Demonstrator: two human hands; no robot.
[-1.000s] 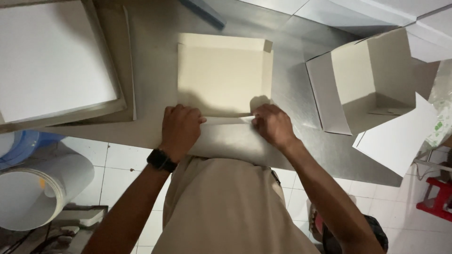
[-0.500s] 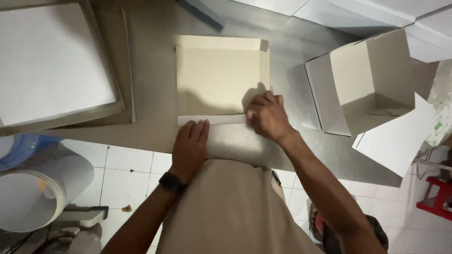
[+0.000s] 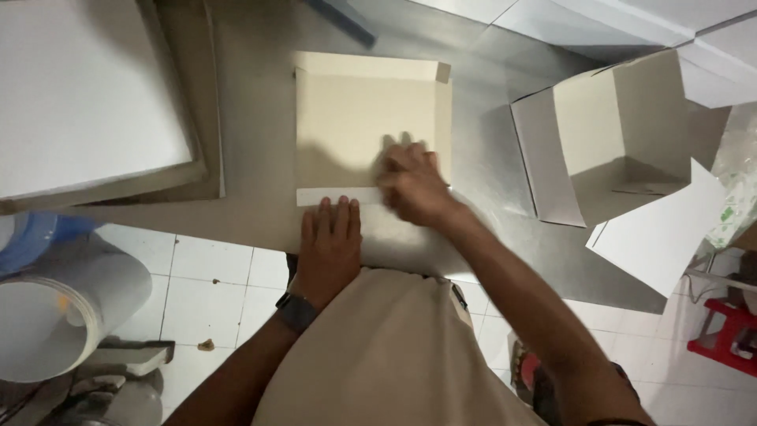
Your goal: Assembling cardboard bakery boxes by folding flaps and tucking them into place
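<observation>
Flat cardboard box blank [image 3: 363, 118] lies on the steel worktop [image 3: 489, 181], directly in front of the person, near edge close to the worktop's front edge. Far edge and right side flaps are partly raised; a white strip along the near edge is folded flat.

Left hand [image 3: 331, 241]: open, fingers together, palm pressed flat on the near flap, holding the blank down. Nothing gripped.

Right hand [image 3: 414, 185]: motion-blurred, lying on the blank's lower right area, fingers spread and slightly curled. It seems to press or sweep over the card; cannot tell if it pinches an edge.

Handling judgement: the blank looks light and thin, stiff across its panels but weak along the creases. It would likely slide easily on smooth steel, so one palm as anchor makes sense. Best hold is at flap edges beside the creases; pressure mid-panel could dent or bow it.

Surroundings: an assembled open box [image 3: 623, 134] stands on the worktop well to the right, with a loose white sheet [image 3: 658, 237] just beside it. A large stack of flat board [image 3: 87, 95] occupies the left. A white roll [image 3: 63, 315] stands on the tiled floor [image 3: 213, 276] below.
</observation>
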